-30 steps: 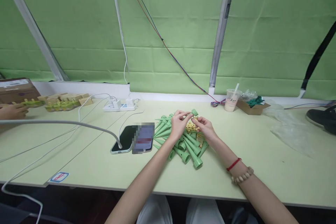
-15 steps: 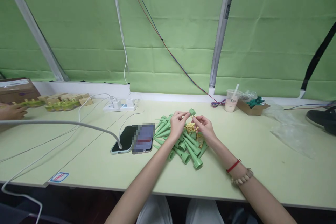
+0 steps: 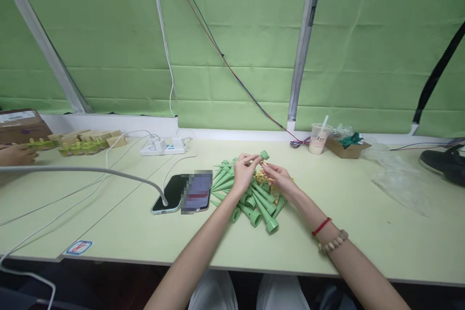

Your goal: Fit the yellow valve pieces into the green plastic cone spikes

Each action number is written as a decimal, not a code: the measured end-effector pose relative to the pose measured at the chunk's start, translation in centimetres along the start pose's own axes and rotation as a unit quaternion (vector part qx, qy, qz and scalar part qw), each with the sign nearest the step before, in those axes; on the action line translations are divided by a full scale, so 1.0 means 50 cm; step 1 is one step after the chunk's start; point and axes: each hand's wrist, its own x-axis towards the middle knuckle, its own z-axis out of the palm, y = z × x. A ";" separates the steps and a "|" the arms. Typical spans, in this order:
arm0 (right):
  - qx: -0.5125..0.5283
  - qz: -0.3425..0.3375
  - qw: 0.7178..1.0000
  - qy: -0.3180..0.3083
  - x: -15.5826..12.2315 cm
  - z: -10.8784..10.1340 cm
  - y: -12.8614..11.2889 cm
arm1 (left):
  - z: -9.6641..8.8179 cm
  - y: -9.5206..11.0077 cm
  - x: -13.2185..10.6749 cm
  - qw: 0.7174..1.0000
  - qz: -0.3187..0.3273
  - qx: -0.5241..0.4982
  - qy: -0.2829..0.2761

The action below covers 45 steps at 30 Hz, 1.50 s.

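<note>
My left hand (image 3: 244, 173) is closed around a green plastic cone (image 3: 264, 155), whose wide square-ended collar sticks out past the fingertips. Thumb and finger of my right hand (image 3: 280, 178) pinch at a tiny yellow piece (image 3: 265, 163) right against that collar; the fingers partly cover it. Beneath both hands lies a heap of similar green cones (image 3: 256, 215), their narrow tips mostly pointing left and their hollow ends toward me. Small yellow pieces (image 3: 268, 185) are piled among the cones, partly hidden by my right hand.
Two phones (image 3: 170, 193) lie left of the heap, a cable crossing one. A power strip (image 3: 160, 147), a drink cup (image 3: 318, 140), a cardboard box (image 3: 348, 149) and clear plastic bags (image 3: 399, 186) are farther out. Another person's hand (image 3: 16, 155) is at far left.
My right fingertips have drawn slightly closer to the green cone's collar with the yellow piece. The whole view has shifted a little; the heap looks the same.
</note>
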 end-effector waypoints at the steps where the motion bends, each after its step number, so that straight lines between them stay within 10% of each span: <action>1: -0.007 -0.008 1.000 0.008 0.000 -0.001 0.001 | 0.001 -0.001 0.000 1.000 0.004 0.001 -0.002; 11: -0.092 -0.092 0.989 0.067 -0.007 0.001 -0.005 | 0.002 -0.008 -0.003 1.000 0.014 0.015 -0.008; 19: -0.274 -0.275 0.905 0.176 -0.017 0.006 -0.002 | 0.007 -0.012 -0.006 1.000 0.002 0.007 -0.016; 30: -0.004 -0.018 0.999 -0.036 -0.005 0.003 -0.007 | 0.003 -0.007 -0.002 0.999 -0.022 -0.028 -0.013; 41: -0.253 -0.130 0.953 0.101 0.006 -0.021 0.019 | -0.014 -0.017 0.009 0.990 -0.004 0.137 0.041; 45: -0.268 -0.122 0.952 0.090 0.013 -0.032 0.015 | -0.023 -0.028 0.007 0.963 0.038 0.265 -0.035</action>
